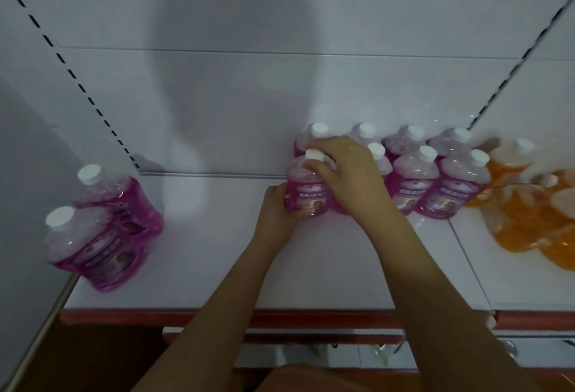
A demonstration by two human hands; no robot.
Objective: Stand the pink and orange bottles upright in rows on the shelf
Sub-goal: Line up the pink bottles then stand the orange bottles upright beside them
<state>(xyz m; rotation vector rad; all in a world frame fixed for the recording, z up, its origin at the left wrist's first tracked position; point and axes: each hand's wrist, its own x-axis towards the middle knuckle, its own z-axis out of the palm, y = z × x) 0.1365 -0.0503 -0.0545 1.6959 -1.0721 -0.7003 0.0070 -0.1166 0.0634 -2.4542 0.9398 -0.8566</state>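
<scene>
A pink bottle (306, 188) with a white cap stands upright on the white shelf (217, 251), at the left end of the front row. My left hand (277, 214) grips its lower left side. My right hand (345, 171) grips its shoulder just below the cap. Several more pink bottles (413, 180) stand upright in two rows to the right, against the back panel. Two pink bottles (102, 227) stand apart at the shelf's left end. Orange bottles (529, 205) sit in a blurred cluster at far right; one (510, 158) stands upright, and I cannot tell how the others lie.
The shelf has a red front edge (217, 317) and a white back panel (280, 80) with slotted uprights on both sides. A seam (466, 255) splits the shelf board near the orange bottles. Another red-edged shelf shows below.
</scene>
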